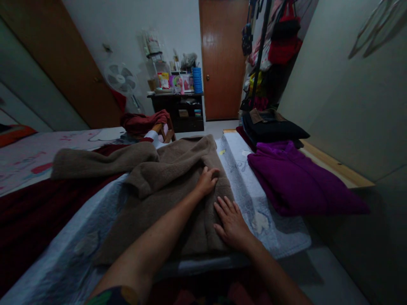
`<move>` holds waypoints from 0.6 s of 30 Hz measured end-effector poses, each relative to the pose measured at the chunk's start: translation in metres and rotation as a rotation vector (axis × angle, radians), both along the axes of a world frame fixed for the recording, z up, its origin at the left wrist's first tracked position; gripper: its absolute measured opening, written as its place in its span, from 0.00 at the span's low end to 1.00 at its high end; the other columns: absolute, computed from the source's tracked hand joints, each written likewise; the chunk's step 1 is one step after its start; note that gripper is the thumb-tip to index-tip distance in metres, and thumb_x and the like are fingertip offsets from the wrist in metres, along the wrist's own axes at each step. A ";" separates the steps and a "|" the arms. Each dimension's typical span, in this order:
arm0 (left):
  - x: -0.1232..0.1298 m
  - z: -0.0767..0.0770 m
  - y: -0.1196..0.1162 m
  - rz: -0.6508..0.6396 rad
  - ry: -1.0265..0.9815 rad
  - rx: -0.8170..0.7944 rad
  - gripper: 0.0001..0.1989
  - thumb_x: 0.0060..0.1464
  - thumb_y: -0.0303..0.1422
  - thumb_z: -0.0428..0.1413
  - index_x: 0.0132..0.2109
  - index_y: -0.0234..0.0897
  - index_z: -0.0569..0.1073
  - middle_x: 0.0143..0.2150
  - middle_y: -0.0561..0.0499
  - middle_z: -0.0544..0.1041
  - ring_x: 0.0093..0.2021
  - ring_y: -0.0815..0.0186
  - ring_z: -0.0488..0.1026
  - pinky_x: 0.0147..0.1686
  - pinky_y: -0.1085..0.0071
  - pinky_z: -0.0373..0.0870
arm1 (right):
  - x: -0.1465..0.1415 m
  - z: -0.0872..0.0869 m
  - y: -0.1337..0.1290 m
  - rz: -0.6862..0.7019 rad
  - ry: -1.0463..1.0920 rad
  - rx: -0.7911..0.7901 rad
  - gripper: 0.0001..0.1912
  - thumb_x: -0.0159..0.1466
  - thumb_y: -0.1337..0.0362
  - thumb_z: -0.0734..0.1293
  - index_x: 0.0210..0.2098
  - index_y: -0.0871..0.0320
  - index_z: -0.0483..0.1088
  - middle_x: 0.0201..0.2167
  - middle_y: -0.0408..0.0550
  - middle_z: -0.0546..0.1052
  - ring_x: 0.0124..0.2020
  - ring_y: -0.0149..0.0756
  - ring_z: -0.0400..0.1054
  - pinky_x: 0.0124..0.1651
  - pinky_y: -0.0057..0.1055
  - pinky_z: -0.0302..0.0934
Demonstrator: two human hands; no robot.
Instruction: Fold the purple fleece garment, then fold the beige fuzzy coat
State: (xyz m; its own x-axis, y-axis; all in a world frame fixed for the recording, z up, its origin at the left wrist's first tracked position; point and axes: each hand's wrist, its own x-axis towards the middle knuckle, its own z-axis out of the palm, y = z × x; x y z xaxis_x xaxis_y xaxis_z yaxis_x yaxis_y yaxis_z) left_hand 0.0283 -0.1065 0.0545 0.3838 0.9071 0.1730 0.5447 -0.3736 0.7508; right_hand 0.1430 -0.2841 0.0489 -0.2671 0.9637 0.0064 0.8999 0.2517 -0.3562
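A brown fleecy coat (178,212) lies spread in front of me, one sleeve (104,161) stretched out to the left. Near its right side my left hand (208,181) has its fingers curled in on the cloth, seemingly pinching a fold. Closer to me, my right hand (232,221) rests flat on the coat's right edge with the fingers spread. The coat lies over a pale blue-white quilted cover (241,169). To the right of my hands sits a folded purple garment (299,178).
Behind the purple garment is a pile of dark folded clothes (273,127). A dark red cloth (57,212) covers the left side. Reddish clothing (144,123) hangs over a wooden chair (168,130). Farther back are a fan (122,79), a dark shelf (178,112) and a door (224,59).
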 end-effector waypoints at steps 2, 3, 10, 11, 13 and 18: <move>-0.003 -0.002 -0.004 0.002 0.175 0.122 0.17 0.56 0.27 0.53 0.52 0.44 0.73 0.53 0.48 0.64 0.49 0.63 0.69 0.51 0.68 0.65 | -0.003 -0.001 0.000 0.006 -0.011 0.016 0.34 0.65 0.53 0.60 0.68 0.57 0.51 0.71 0.50 0.46 0.71 0.48 0.34 0.69 0.51 0.33; -0.005 -0.003 -0.005 0.009 0.300 0.177 0.17 0.58 0.29 0.51 0.53 0.46 0.72 0.53 0.48 0.64 0.46 0.64 0.70 0.49 0.68 0.67 | -0.004 -0.001 0.000 0.013 -0.019 0.022 0.34 0.65 0.53 0.60 0.68 0.57 0.52 0.70 0.49 0.46 0.71 0.48 0.34 0.69 0.51 0.33; -0.009 -0.010 -0.012 0.096 0.623 0.330 0.15 0.61 0.29 0.46 0.46 0.45 0.75 0.61 0.45 0.64 0.60 0.52 0.59 0.60 0.48 0.52 | -0.012 -0.007 0.001 0.013 -0.073 0.035 0.33 0.64 0.55 0.61 0.66 0.58 0.54 0.70 0.50 0.48 0.71 0.48 0.34 0.69 0.51 0.30; -0.007 -0.011 -0.013 0.076 0.621 0.376 0.14 0.62 0.29 0.45 0.46 0.45 0.75 0.64 0.47 0.62 0.63 0.52 0.55 0.62 0.48 0.47 | -0.012 -0.008 0.000 0.010 -0.074 0.044 0.33 0.64 0.55 0.61 0.66 0.58 0.55 0.70 0.50 0.48 0.71 0.48 0.34 0.69 0.51 0.30; -0.002 -0.014 -0.014 -0.047 0.602 0.428 0.16 0.63 0.30 0.44 0.50 0.45 0.73 0.68 0.51 0.58 0.67 0.57 0.51 0.65 0.52 0.43 | -0.013 -0.009 -0.001 -0.001 -0.069 0.069 0.32 0.65 0.55 0.60 0.66 0.59 0.56 0.70 0.50 0.50 0.71 0.47 0.34 0.69 0.50 0.30; 0.006 -0.031 -0.013 -0.273 0.585 0.323 0.24 0.66 0.40 0.39 0.65 0.36 0.59 0.67 0.45 0.61 0.67 0.62 0.56 0.63 0.62 0.53 | -0.013 -0.014 -0.004 -0.038 -0.041 0.130 0.30 0.65 0.55 0.60 0.65 0.57 0.58 0.68 0.49 0.55 0.70 0.46 0.39 0.69 0.49 0.32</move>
State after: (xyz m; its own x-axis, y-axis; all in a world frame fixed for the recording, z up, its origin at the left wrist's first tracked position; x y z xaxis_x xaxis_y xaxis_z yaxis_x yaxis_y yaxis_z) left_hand 0.0341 -0.1190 0.0236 0.7012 0.7040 0.1128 0.6793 -0.7077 0.1940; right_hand 0.1304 -0.2885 0.0350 -0.2333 0.9647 0.1219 0.9227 0.2592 -0.2853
